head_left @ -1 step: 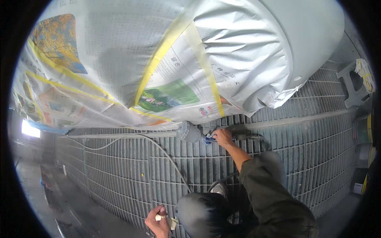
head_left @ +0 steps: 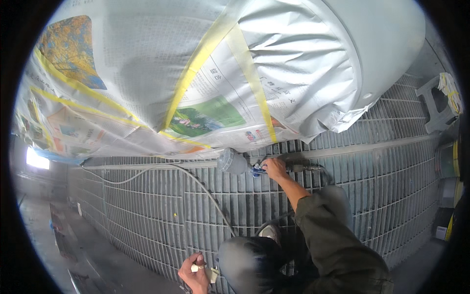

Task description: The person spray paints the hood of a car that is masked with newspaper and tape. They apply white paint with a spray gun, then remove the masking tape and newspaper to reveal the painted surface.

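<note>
Right hand [head_left: 275, 169] curls snugly around blue spray gun [head_left: 257, 171] over floor grating [head_left: 147, 210], near lower edge of newspaper sheeting [head_left: 132, 110]; left hand [head_left: 195, 277] half-curled, pinching cream scrap [head_left: 212, 275] beside knee [head_left: 245, 264].

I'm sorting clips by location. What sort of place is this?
Probably a paint booth: newspaper and yellow tape beside a pale panel, a likely spray gun at the right hand, and a grated floor.

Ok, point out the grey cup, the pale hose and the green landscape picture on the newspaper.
Grey cup [head_left: 232, 162], head view, middle of its side.
Pale hose [head_left: 200, 185], head view, its curving middle stretch.
Green landscape picture [head_left: 214, 116], head view, its centre.
</note>
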### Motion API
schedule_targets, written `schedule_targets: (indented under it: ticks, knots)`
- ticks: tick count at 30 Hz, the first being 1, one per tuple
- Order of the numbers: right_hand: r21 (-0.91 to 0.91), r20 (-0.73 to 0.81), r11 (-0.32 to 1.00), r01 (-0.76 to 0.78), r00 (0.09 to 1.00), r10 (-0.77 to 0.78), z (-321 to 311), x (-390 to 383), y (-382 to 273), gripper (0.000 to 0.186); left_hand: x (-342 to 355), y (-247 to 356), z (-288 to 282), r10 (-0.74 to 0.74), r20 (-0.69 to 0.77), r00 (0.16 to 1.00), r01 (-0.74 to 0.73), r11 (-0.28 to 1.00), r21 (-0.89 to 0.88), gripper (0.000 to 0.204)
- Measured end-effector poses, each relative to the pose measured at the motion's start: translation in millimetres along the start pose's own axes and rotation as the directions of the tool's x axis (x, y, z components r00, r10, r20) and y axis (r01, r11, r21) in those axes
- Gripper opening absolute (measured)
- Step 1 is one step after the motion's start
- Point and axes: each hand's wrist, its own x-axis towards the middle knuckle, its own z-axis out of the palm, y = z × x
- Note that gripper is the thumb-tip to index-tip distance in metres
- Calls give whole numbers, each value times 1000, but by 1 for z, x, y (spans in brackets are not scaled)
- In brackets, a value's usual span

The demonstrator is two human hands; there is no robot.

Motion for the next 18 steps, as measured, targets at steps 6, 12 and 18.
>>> schedule_targets:
  ticks: [6,12,18]
  knots:
    - [485,-70,866,121,993,-99,-37,-46,-42,45,-1,12,0,-45,-69,997,17,931,-365,43]
    - [826,453,-16,-563,681,-576,-172,-240,-106,75,-13,141,96,454,362,814,-77,702,-708,61]
    - [898,161,424,-115,984,-74,-245,-344,-20,41,-36,223,154,861,398,315,-416,503,-758,79]
